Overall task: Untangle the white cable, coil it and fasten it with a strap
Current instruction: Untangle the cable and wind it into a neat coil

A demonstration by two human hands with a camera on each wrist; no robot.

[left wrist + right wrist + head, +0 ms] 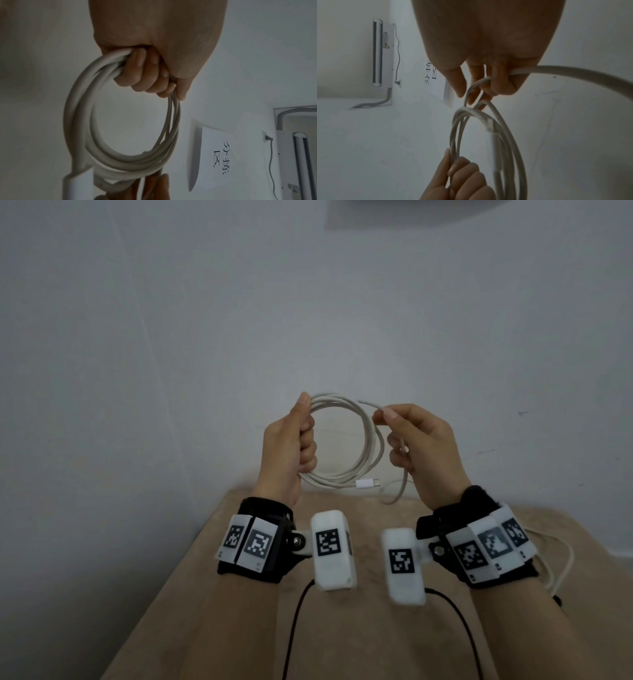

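The white cable hangs in several round loops in the air above the table's far end. My left hand grips the left side of the coil, fingers curled round the bundled strands. My right hand pinches a strand of the cable at the coil's upper right between thumb and forefinger, and a loose length runs out past its other fingers. A white plug end sticks out at the bottom of the coil. No strap shows in any view.
A beige-covered table lies under my forearms, against a plain white wall. Black wires run from the wrist cameras across it. A thin white cord lies at the table's right. A paper sign hangs on the wall.
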